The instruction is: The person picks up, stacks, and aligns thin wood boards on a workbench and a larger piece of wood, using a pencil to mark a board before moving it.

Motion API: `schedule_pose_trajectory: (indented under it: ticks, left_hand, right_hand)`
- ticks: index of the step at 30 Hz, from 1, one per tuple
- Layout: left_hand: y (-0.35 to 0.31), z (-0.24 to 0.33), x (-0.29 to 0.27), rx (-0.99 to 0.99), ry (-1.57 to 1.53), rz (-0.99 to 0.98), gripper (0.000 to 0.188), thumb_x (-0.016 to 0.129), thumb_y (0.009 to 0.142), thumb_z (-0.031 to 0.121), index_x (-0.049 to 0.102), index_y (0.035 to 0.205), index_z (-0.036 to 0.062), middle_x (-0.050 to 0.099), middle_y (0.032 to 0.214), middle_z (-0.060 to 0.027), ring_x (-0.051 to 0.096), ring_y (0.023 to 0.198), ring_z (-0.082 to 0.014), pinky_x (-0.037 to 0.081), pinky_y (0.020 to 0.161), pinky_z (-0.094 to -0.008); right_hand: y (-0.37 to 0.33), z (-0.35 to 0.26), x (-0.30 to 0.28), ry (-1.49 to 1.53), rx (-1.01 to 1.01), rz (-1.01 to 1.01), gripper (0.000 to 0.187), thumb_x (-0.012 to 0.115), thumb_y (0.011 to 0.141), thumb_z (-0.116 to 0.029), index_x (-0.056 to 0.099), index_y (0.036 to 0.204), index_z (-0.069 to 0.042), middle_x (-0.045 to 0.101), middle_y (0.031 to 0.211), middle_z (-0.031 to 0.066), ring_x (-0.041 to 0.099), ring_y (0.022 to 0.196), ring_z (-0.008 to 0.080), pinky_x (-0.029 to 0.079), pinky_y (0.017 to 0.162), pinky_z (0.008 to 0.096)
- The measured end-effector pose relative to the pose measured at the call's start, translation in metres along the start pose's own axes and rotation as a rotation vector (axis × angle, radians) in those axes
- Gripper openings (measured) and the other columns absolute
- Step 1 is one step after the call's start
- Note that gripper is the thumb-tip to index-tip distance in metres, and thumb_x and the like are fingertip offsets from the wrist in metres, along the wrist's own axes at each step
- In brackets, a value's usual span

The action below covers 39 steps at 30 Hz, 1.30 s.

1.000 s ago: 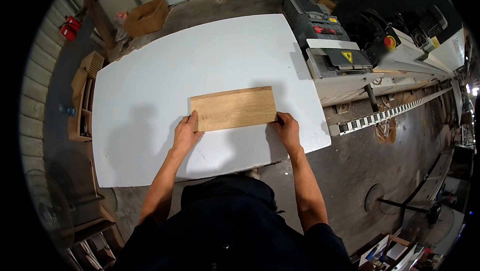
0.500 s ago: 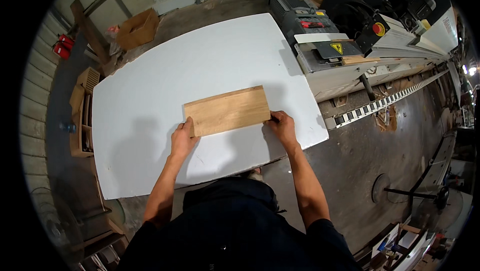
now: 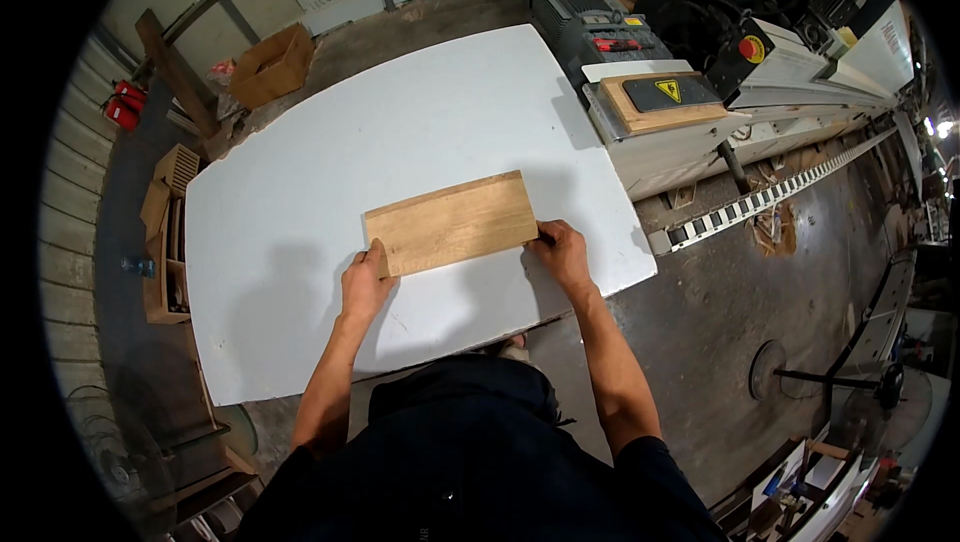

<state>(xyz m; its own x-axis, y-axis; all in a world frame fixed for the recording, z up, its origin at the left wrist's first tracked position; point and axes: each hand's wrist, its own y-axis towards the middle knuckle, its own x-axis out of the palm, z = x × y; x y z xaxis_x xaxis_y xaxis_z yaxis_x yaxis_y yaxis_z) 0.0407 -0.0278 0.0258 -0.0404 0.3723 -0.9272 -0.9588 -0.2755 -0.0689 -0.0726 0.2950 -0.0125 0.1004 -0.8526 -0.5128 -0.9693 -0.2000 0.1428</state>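
A light-brown wooden board [image 3: 452, 224] is held between my two hands, just over or on the white tabletop [image 3: 350, 107]; I cannot tell whether it touches. At the board's left end, my left hand [image 3: 366, 287] is closed, thumb on the upper face and the other fingers mostly hidden beneath. My right hand [image 3: 562, 254] grips the lower right corner, its fingertips partly out of sight. The board's far edge sits slightly angled, higher at the right.
At the right stands a grey machine [image 3: 590, 27] with a red stop button [image 3: 750, 50]. On its near end another wooden board [image 3: 640, 122] shows beneath a black plate [image 3: 665, 93]. A roller rail [image 3: 760, 212] runs along the floor. A cardboard box [image 3: 272, 67] lies beyond the table.
The second wooden board has slid out toward the table from under the machine's black plate. The board in my hands has barely shifted, and both hands keep their grip.
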Motion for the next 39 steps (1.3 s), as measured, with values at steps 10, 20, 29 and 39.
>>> schedule_pose_trajectory:
  ticks: [10,20,29,39]
  left_hand:
    - [0.003,0.0,-0.001,0.009,-0.003,0.0,0.076,0.082,0.06,0.011,0.052,0.129,-0.0018,0.065,0.1,-0.02,0.064,0.091,-0.0338,0.052,0.08,-0.0392]
    - [0.002,-0.005,0.005,0.013,-0.036,0.007,0.075,0.08,0.066,0.011,0.048,0.132,-0.002,0.062,0.106,-0.0215,0.063,0.092,-0.0361,0.052,0.081,-0.0406]
    - [-0.004,-0.005,0.008,0.093,-0.125,0.038,0.079,0.076,0.069,0.003,0.038,0.139,0.0015,0.055,0.113,-0.0242,0.057,0.102,-0.0391,0.05,0.085,-0.0431]
    - [-0.001,-0.005,0.011,0.105,-0.068,0.057,0.081,0.074,0.069,0.004,0.036,0.14,0.0028,0.055,0.11,-0.0237,0.056,0.1,-0.0397,0.049,0.085,-0.0441]
  right_hand:
    - [-0.001,0.004,-0.001,0.022,0.023,-0.001,0.03,0.074,0.07,-0.005,0.07,0.1,-0.004,0.066,0.09,0.0149,0.065,0.079,0.0303,0.052,0.071,0.0355]
    - [0.002,0.002,-0.002,-0.021,-0.004,-0.021,0.032,0.074,0.071,-0.007,0.07,0.103,-0.005,0.067,0.092,0.0154,0.066,0.08,0.0306,0.052,0.072,0.0357]
    - [-0.002,0.002,-0.001,-0.082,-0.114,-0.001,0.029,0.07,0.074,-0.008,0.068,0.103,-0.006,0.065,0.088,0.0146,0.062,0.082,0.0348,0.051,0.073,0.0402]
    - [-0.003,0.01,0.003,-0.242,-0.202,0.014,0.023,0.067,0.073,-0.006,0.064,0.095,-0.005,0.061,0.081,0.0153,0.058,0.077,0.0366,0.049,0.07,0.044]
